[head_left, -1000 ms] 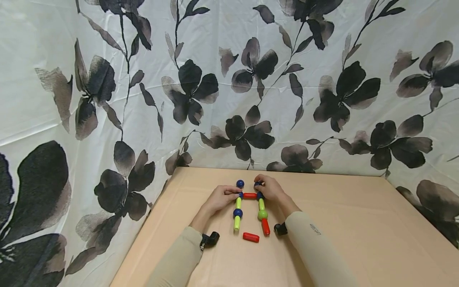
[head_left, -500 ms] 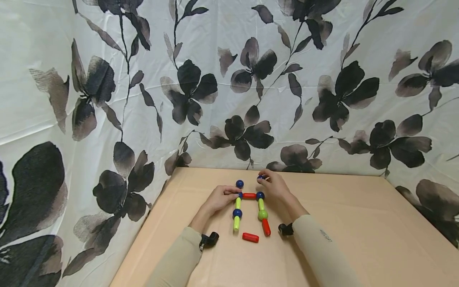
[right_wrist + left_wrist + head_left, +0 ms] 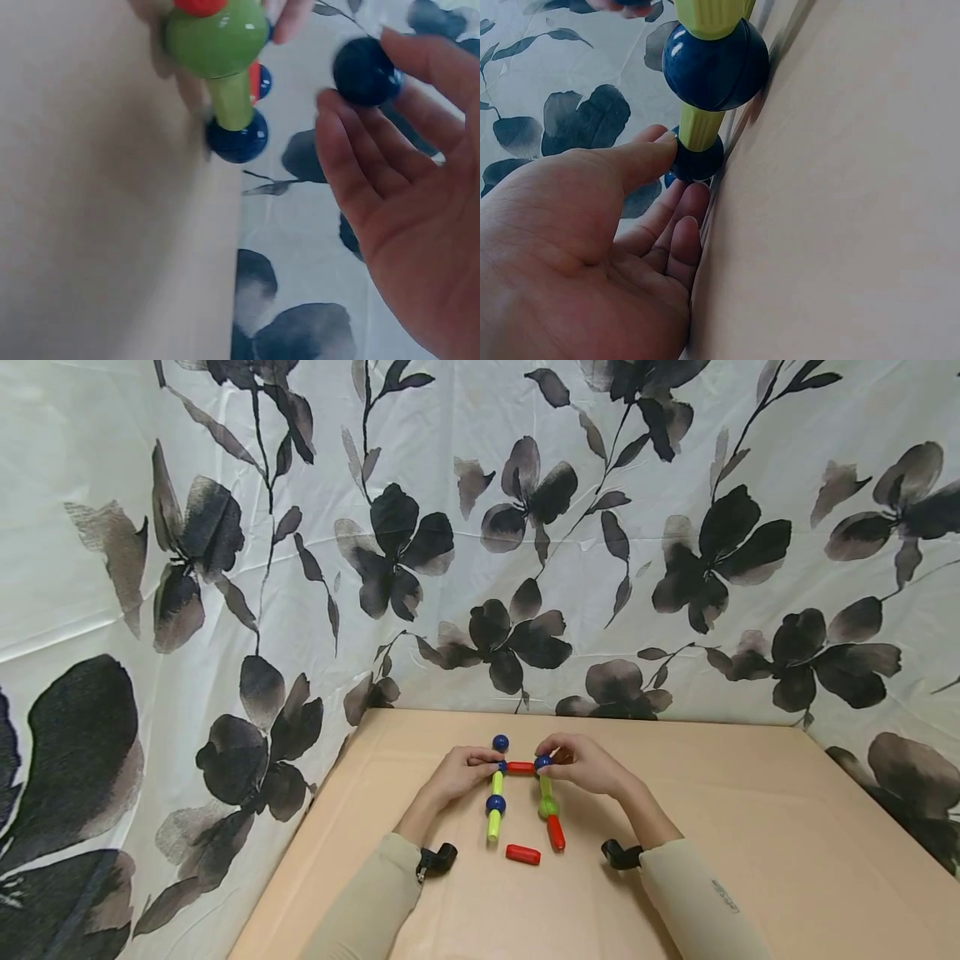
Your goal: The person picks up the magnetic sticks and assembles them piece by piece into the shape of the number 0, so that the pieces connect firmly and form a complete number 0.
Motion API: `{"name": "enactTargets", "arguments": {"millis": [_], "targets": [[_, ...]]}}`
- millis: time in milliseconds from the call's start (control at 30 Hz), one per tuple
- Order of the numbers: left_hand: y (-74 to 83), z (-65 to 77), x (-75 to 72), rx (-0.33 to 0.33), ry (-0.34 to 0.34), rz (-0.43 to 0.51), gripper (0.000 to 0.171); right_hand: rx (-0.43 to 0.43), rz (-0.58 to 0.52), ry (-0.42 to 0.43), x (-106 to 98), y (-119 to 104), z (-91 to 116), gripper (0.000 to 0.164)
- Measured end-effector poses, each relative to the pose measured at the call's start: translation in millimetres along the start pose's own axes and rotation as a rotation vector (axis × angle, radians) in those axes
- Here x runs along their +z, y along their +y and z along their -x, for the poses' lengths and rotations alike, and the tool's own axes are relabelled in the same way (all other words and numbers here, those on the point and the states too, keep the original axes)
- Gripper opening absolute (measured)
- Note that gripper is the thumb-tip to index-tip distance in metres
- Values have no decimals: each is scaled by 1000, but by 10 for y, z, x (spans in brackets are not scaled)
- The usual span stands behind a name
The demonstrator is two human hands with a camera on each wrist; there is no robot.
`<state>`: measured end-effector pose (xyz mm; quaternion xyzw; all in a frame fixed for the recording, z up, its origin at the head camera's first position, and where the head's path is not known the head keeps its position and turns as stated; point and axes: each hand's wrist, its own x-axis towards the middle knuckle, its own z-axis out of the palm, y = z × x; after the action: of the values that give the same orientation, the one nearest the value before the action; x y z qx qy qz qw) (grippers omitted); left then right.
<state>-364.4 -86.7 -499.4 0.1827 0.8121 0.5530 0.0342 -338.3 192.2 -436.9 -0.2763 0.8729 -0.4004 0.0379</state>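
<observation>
A frame of balls and rods lies on the table. My left hand [image 3: 459,775] pinches its far left blue corner ball [image 3: 697,157] between thumb and fingers. A green-yellow rod [image 3: 701,129] joins that ball to a nearer blue ball [image 3: 716,64]. My right hand [image 3: 588,766] holds a loose blue ball [image 3: 367,71] in its fingertips, apart from the frame's far right blue corner ball [image 3: 238,136] in the right wrist view. In the head view the two overlap. A red rod [image 3: 521,767] spans the far corners. The right side runs through a green ball [image 3: 548,807] to a red rod [image 3: 556,833].
A loose red rod [image 3: 522,855] lies nearer the person, between the frame's two sides. Another blue ball [image 3: 500,742] stands beyond the left corner. The tan table [image 3: 750,827] ends at a hanging flowered cloth [image 3: 600,568].
The right hand first lifted the blue ball up and away from the far right corner, then brought it back toward the person, over that corner. The left hand has stayed in place.
</observation>
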Motion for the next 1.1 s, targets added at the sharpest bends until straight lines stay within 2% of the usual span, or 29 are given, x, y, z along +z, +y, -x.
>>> {"name": "enactTargets", "arguments": {"millis": [133, 233, 633, 867, 967, 1100], "targets": [[3, -10, 4, 8, 0, 8, 23, -24, -30, -135, -36, -42, 88, 28], [-13, -27, 0, 3, -1, -4, 24, -17, -55, -202, -66, -73, 134, 28], [-52, -52, -11, -15, 0, -19, 24, 11, -50, -331, -114, -166, 212, 40], [-50, -48, -5, -15, 5, -6, 23, -3, -62, -410, -121, -171, 223, 36], [-52, -49, -4, -9, 5, -8, 23, -31, -98, -484, -132, -145, 229, 35], [-42, -41, -4, -11, 0, -15, 24, -26, -157, -615, -129, -115, 235, 35]]}}
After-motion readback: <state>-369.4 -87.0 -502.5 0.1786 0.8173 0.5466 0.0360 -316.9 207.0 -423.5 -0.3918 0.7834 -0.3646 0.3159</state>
